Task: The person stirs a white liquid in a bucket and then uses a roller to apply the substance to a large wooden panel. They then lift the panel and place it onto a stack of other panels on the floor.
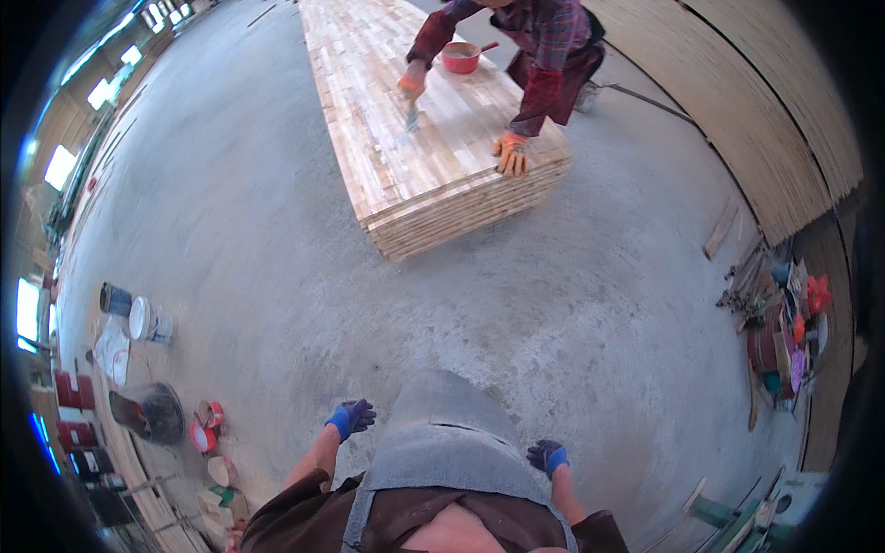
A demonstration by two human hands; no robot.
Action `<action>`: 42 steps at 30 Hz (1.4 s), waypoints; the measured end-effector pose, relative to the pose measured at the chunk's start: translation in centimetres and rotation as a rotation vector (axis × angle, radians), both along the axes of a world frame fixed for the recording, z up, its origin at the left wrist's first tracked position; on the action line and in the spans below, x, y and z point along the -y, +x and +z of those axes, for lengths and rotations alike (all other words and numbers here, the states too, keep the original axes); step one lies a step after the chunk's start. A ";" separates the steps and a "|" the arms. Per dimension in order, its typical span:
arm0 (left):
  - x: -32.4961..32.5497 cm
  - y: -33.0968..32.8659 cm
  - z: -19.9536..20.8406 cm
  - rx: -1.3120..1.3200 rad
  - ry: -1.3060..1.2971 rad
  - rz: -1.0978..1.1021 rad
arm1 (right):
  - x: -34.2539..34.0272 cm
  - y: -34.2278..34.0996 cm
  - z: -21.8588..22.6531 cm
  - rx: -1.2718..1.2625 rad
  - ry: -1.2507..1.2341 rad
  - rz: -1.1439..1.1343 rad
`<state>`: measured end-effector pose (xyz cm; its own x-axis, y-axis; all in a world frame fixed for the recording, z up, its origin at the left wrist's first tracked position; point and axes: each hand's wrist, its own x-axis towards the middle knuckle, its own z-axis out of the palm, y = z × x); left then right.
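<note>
My left hand (351, 418), in a blue and dark purple glove, hangs over the floor just left of the grey apron (447, 442) I wear. Its fingers are apart and hold nothing. On the apron's other side hangs my right hand (548, 456), gloved alike, its fingers loosely spread with nothing in them. Ahead, beyond reach, lies a long stack of jointed wood panels (415, 120). A co-worker in a plaid shirt (564, 37) leans over it, one orange-gloved hand on the stack's edge, the other holding a brush (412, 118) against the top panel. A red pot (461, 59) stands on the stack.
Buckets (152, 321), a dark tub (161, 415) and rolls of red tape (204, 436) stand at the left. Large boards (737, 111) lie at the far right, with a heap of wood scraps and rags (784, 323) near them. A green metal frame (784, 502) is at lower right.
</note>
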<state>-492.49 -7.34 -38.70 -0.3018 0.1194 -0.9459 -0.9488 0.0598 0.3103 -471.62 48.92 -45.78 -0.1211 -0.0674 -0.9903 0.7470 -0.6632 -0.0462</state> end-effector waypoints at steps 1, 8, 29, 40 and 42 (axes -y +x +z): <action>-0.5 0.0 0.4 -0.012 -0.001 0.022 | -0.9 -2.5 1.9 -0.054 0.172 0.111; -3.1 -4.2 0.4 -0.032 0.019 0.085 | -4.7 -17.8 5.3 -0.183 0.207 0.237; -11.0 -7.5 -0.9 0.013 0.022 0.530 | -8.5 -39.1 5.7 -0.177 0.195 0.597; -11.4 -4.4 -4.3 -0.129 0.112 0.377 | -8.8 -41.1 4.6 -0.223 0.147 0.705; -10.1 -4.9 -6.1 -0.322 0.139 0.105 | -9.3 -40.4 2.2 -0.078 0.112 0.575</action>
